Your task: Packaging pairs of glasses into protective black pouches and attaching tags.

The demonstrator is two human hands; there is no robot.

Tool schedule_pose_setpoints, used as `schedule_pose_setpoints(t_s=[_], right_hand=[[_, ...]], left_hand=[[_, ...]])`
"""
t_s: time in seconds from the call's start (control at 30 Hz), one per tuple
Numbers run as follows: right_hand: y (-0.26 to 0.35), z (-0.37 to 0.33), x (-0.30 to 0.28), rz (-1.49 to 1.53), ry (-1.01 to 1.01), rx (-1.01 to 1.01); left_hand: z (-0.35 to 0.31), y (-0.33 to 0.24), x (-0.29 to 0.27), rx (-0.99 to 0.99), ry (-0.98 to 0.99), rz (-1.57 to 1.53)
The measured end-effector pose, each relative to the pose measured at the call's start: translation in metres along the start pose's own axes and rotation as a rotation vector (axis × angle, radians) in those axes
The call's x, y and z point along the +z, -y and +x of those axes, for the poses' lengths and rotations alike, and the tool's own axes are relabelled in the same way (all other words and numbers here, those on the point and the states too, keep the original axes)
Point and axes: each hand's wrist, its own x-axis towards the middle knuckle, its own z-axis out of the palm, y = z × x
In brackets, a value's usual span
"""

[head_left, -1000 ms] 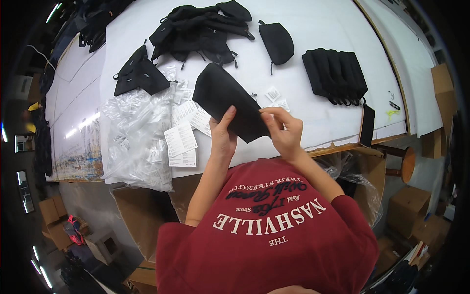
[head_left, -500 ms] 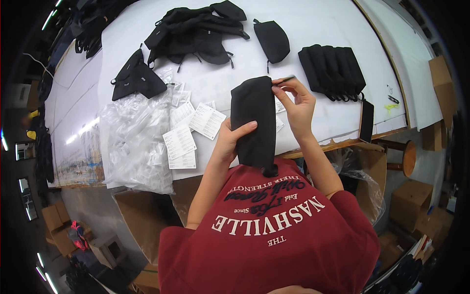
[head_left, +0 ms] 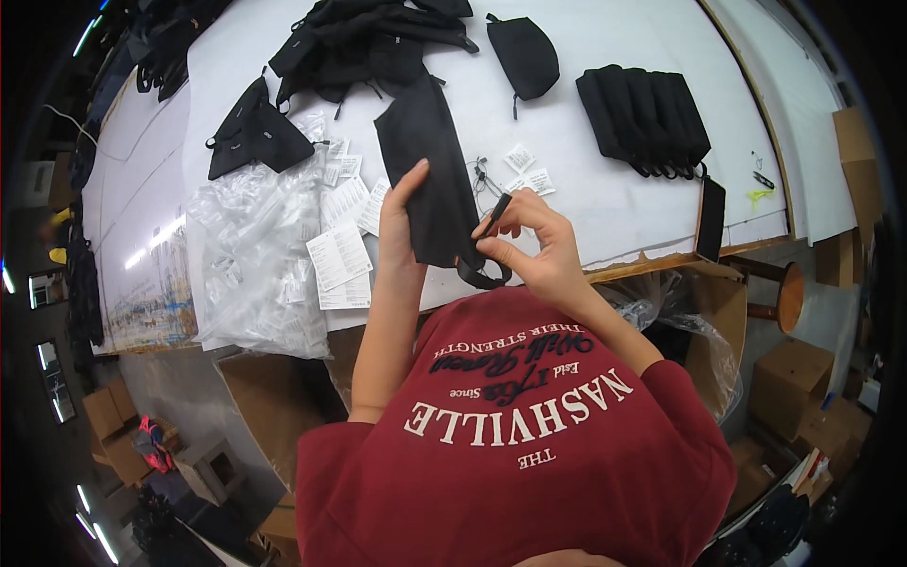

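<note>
Here on my head feed I have both hands up at the middle of the frame, working over the near edge of the white desk (head_left: pixel 624 222). The left forearm climbs almost straight from the lower middle, sleeve at the elbow, and my left hand (head_left: pixel 406 227) has the black pouch (head_left: pixel 422 180) clasped along its left side: thumb laid flat over the top face and pointing up the frame, other fingers tucked underneath where I can't see them. The pouch sits at centre, raised above the desk, long side leaning so its top end tips toward the upper left. Across from it, the right forearm slants in from the lower right, wrist bent toward the pouch, and my right hand (head_left: pixel 534 248) is at the pouch's lower right corner, thumb and forefinger pinching a short dark strip (head_left: pixel 498 212), the remaining fingers curled behind. Just below that pinch a black loop (head_left: pixel 484 276) hangs from the corner, close over the red shirt (head_left: pixel 515 454). Right above the right hand I've got small white tags (head_left: pixel 520 157) with dark strings. Left of the left hand, white printed cards (head_left: pixel 338 255) overlap beside a heap of clear plastic bags (head_left: pixel 248 246). Further off, a pile of black pouches (head_left: pixel 368 47) fills the top of the frame, and a neat row of pouches (head_left: pixel 642 118) lies at upper right.
</note>
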Motion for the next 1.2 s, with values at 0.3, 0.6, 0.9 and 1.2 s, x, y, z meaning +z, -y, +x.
schedule_pose_setpoints(t_s=[0.3, 0.6, 0.9, 1.2], right_hand=[[-0.003, 0.004, -0.021, -0.156, -0.196, -0.046], [0.0, 0.014, 0.011, -0.277, -0.273, -0.115], [-0.035, 0.023, -0.035, 0.183, -0.137, 0.178], [-0.047, 0.019, -0.066, 0.057, -0.13, 0.436]], left_hand=[[-0.006, -0.005, 0.005, 0.207, -0.176, -0.179], [-0.028, 0.024, 0.032, 0.223, -0.035, -0.188], [-0.024, 0.005, -0.004, 0.72, -0.209, 0.713], [-0.01, 0.015, 0.002, 0.492, -0.113, 0.676]])
